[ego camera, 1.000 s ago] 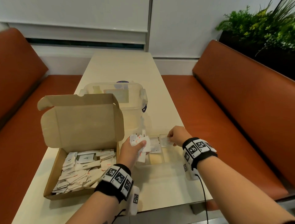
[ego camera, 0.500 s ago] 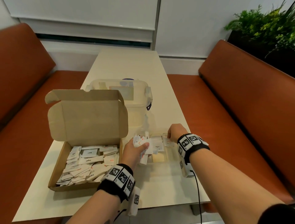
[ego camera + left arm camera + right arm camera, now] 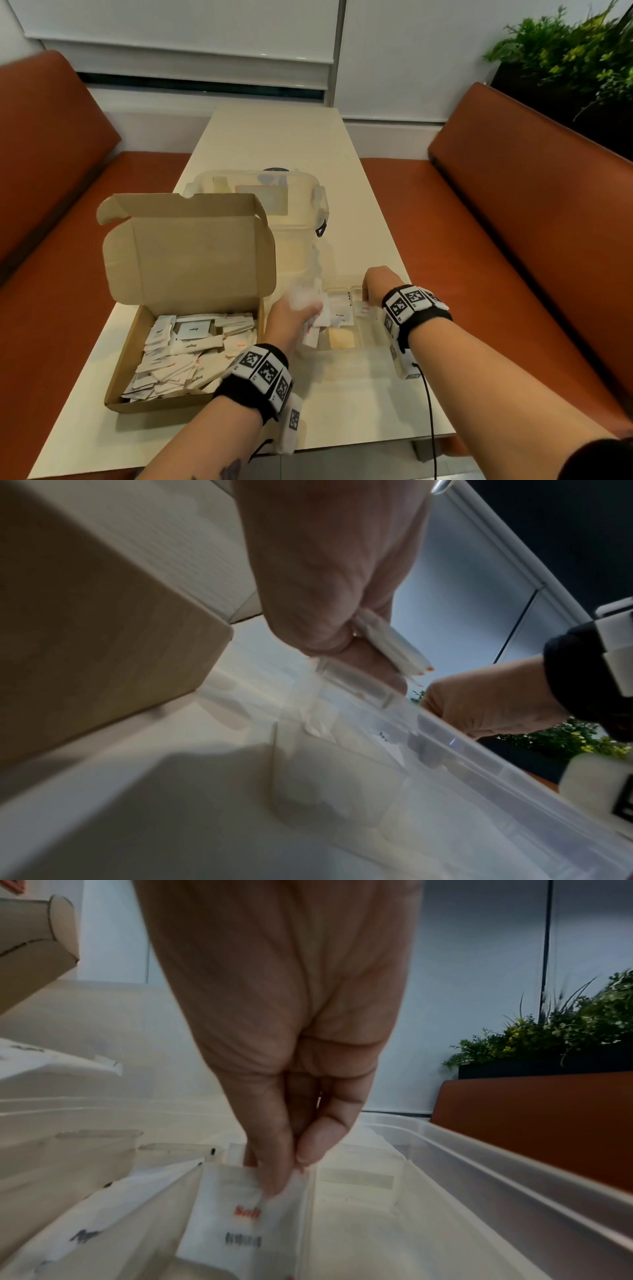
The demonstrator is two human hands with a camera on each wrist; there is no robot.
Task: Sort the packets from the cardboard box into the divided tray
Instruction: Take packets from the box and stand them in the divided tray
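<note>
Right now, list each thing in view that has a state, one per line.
Cardboard box: lid open, many packets inside.
Tray: open, a few packets in its compartments.
Salt packet: pinched by right hand, upright in a compartment.
Bunch of packets: held over the tray.
Left hand: grips the bunch.
Right hand: pinches the salt packet.
Clear tub: behind the box; lid state unclear.
</note>
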